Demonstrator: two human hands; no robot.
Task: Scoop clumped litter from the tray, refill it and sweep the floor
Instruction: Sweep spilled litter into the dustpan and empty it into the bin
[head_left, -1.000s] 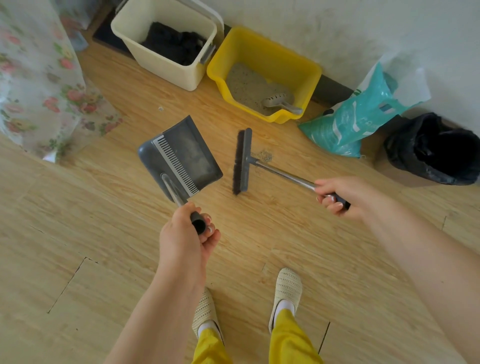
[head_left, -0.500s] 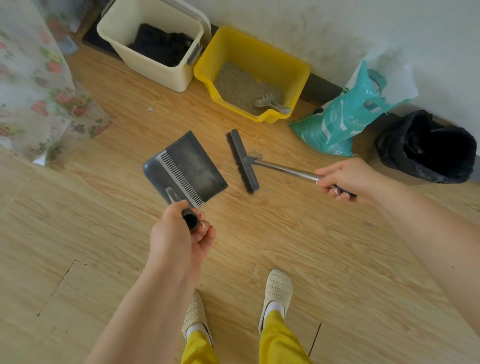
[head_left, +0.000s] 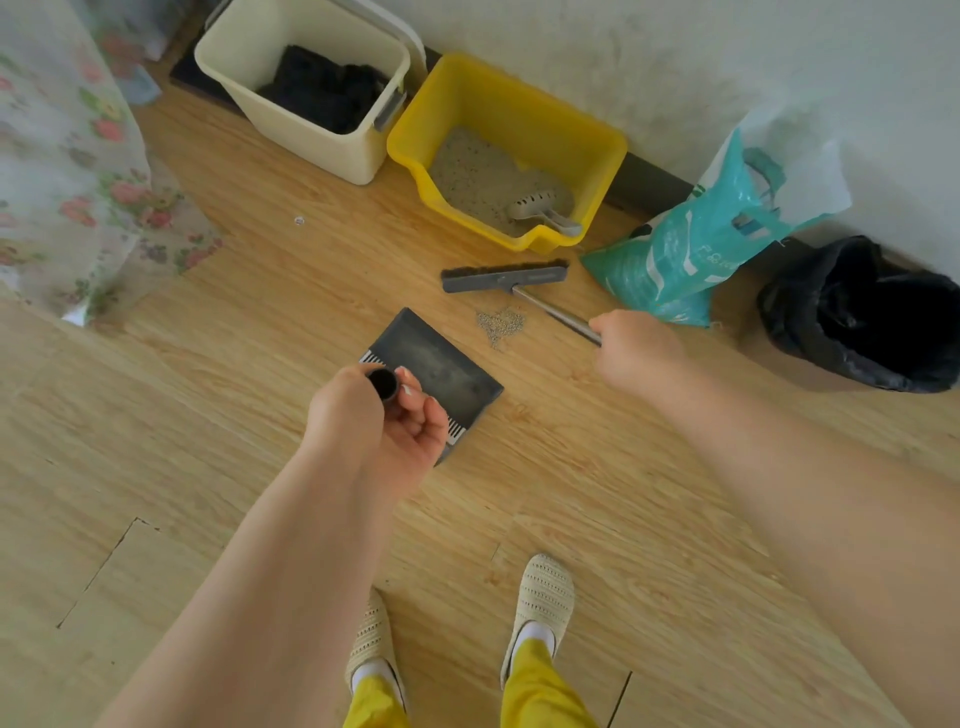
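The broom (head_left: 504, 278) is gripped by the right hand (head_left: 636, 351), the dustpan (head_left: 441, 364) handle by the left hand (head_left: 379, 415) — spilled litter (head_left: 501, 322) lies between brush head and pan mouth, nearer the right hand, the head set crosswise beyond it.

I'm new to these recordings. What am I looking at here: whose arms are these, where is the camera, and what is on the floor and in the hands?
There is no machine: a person wears a camera on the head, looking down at their own arms. The left hand grips the dustpan handle; the right hand grips the broom handle. A small pile of spilled litter lies between them on the wooden floor. By the wall stand a cream bin, the yellow litter tray holding a scoop, a teal litter bag and a black bag.
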